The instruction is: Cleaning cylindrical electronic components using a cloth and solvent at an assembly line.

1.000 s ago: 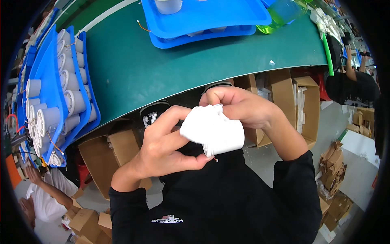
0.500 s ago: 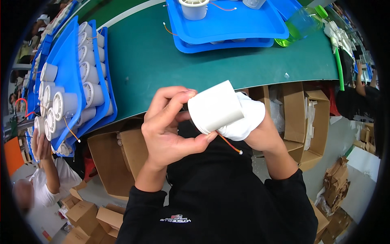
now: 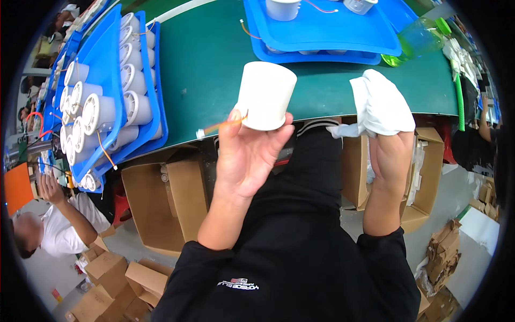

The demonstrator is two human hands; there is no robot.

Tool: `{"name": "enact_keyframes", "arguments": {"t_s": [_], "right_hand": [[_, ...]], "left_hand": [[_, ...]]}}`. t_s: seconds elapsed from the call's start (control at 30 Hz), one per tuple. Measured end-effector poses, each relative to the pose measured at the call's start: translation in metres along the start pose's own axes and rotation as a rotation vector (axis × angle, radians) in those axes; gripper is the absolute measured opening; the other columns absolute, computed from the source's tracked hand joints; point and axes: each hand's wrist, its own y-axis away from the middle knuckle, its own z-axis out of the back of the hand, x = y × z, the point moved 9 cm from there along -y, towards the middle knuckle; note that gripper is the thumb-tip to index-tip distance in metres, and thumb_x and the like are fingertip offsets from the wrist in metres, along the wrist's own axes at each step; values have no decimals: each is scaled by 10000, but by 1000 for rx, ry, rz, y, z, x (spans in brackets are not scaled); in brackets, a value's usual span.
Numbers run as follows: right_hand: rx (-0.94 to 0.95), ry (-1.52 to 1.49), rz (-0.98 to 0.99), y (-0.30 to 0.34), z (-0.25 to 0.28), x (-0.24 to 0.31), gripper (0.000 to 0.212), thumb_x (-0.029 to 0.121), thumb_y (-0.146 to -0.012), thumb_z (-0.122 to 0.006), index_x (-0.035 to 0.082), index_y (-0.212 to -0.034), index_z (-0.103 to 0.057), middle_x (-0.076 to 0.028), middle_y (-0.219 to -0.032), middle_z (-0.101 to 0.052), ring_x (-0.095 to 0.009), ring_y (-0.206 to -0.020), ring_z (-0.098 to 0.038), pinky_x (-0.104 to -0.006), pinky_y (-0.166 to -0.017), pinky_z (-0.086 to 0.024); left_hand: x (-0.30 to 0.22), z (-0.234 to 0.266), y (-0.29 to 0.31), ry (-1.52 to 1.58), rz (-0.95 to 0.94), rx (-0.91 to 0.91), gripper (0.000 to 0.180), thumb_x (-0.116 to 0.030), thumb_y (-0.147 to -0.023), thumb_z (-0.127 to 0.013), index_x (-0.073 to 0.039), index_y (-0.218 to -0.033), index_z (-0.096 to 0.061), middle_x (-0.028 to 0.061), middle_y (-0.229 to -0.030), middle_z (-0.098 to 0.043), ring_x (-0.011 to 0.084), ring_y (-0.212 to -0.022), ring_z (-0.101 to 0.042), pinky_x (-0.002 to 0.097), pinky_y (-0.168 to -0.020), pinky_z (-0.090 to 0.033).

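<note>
My left hand (image 3: 249,153) grips a white plastic cup-shaped housing (image 3: 267,94) by its lower rim, fingers and thumb on either side. A short orange-red cable (image 3: 222,126) with a small white plug hangs out of it to the left. Well apart on the right, a white cloth (image 3: 383,104) covers most of my right hand (image 3: 389,147), whose fingers are wrapped in it. Some of the cloth dangles loose toward the left.
Stacked blue trays (image 3: 327,37) with similar housings lie ahead on the green table (image 3: 214,70), beside a green-tinted bottle (image 3: 416,43). More loaded trays (image 3: 115,70) stand at left, near a co-worker's hand (image 3: 51,188). Cardboard boxes (image 3: 150,206) sit below the table edge.
The cloth has come away from the housing as my right hand moved right. My left hand has turned the housing more upright, its cable now pointing left.
</note>
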Motion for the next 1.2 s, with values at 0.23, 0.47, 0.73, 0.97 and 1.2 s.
{"name": "enact_keyframes", "arguments": {"t_s": [0.23,0.47,0.73,0.97,1.2], "right_hand": [[-116,97,54,11,29,-18,451,-53,-919,-515,-65,-1362,-432,-151,-1375,-503,-216,-1223,-527,-327,-1022,-420],[-182,24,254,3,29,4,456,-68,-917,-492,-86,-1365,-412,-183,-1402,-466,-254,-1246,-510,-357,-1055,-404],[-93,86,406,0,19,29,396,-20,-911,-502,-124,-1292,-486,-229,-1362,-487,-311,-1209,-538,-390,-1014,-441],[217,694,766,26,-95,52,285,-46,-635,-770,13,-907,-713,-141,-1048,-539,-266,-915,-559,-320,-780,-476],[93,565,717,26,-108,34,290,-52,-580,-766,64,-836,-697,-52,-892,-533,-168,-665,-544,-273,-519,-421]], "left_hand": [[30,-1,2,302,198,-35,704,-562,-886,-537,40,-1250,-504,110,-1182,-500,218,-1030,-520,426,-891,-564],[38,-6,5,332,239,0,727,-599,-875,-534,16,-1262,-509,83,-1171,-497,154,-970,-493,280,-772,-574],[42,-15,9,342,236,-40,742,-610,-874,-534,18,-1267,-506,63,-1165,-476,120,-901,-455,203,-636,-503],[40,-9,9,174,62,-70,685,-652,-924,-393,-72,-1270,-506,46,-1142,-589,158,-1024,-573,295,-828,-503],[34,-2,19,-56,22,-178,654,-656,-908,-414,-131,-1291,-486,16,-1202,-567,172,-1115,-551,334,-876,-489]]}}
